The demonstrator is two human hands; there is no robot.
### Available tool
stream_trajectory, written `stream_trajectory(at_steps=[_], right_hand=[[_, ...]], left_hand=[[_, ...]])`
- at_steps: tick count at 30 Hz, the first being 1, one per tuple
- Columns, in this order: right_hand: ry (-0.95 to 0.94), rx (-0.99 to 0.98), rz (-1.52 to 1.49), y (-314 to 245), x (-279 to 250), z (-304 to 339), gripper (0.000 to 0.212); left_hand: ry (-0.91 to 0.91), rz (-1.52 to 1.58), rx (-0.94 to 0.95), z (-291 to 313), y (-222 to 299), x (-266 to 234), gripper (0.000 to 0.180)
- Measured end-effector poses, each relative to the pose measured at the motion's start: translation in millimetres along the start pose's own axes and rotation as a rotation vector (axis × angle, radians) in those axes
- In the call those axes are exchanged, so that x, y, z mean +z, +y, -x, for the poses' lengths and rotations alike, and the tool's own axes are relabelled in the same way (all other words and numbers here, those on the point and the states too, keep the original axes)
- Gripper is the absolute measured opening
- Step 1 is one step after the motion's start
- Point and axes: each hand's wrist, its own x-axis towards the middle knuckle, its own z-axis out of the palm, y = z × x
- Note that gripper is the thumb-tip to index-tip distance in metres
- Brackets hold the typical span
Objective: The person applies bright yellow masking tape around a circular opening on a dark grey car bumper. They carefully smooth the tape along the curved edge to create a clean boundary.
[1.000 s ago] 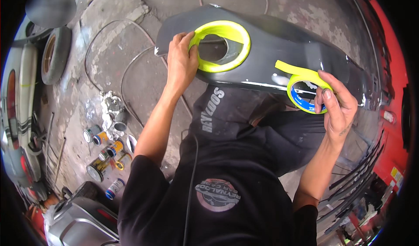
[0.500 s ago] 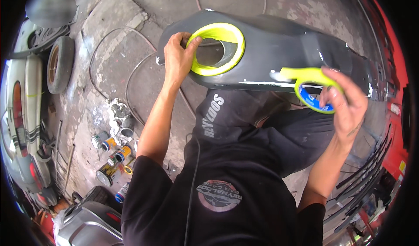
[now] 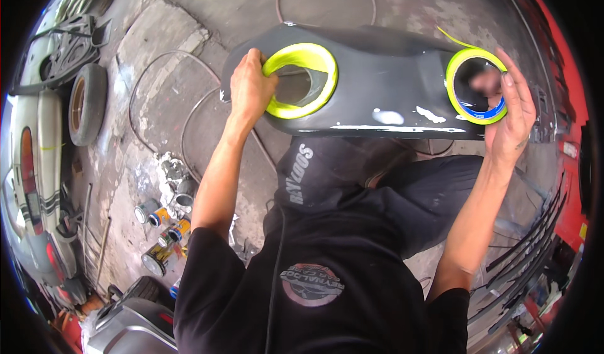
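Right hand (image 3: 511,118) risen, fingers clamped on one tape roll (image 3: 476,85), left hand (image 3: 250,91) pressing one panel (image 3: 384,90).

Dark grey panel (image 3: 384,83), neon yellow masking ring (image 3: 301,80), yellow-and-blue tape roll (image 3: 476,87)

A stained, cracked concrete floor (image 3: 157,46) is seen beneath everything. At about nine o'clock a tyre (image 3: 85,104) is laid on it, beside car parts (image 3: 31,159). Thin hoses (image 3: 165,112) are looped across it toward ten o'clock. At about eight o'clock several spray cans (image 3: 162,228) are scattered by a patch of spilled pale paint (image 3: 168,168).
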Motion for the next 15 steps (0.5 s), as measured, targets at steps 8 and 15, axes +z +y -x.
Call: stream_trajectory(at_steps=[8, 15], right_hand=[[0.027, -0.114, -0.037, -16, -6, 27, 0.044], [0.004, -0.093, -0.077, -32, -45, 88, 0.052]], left_hand=[[-0.006, 0.005, 0.022, 25, 5, -28, 0.032], [0.05, 0.086, 0.056, 68, 20, -40, 0.027]])
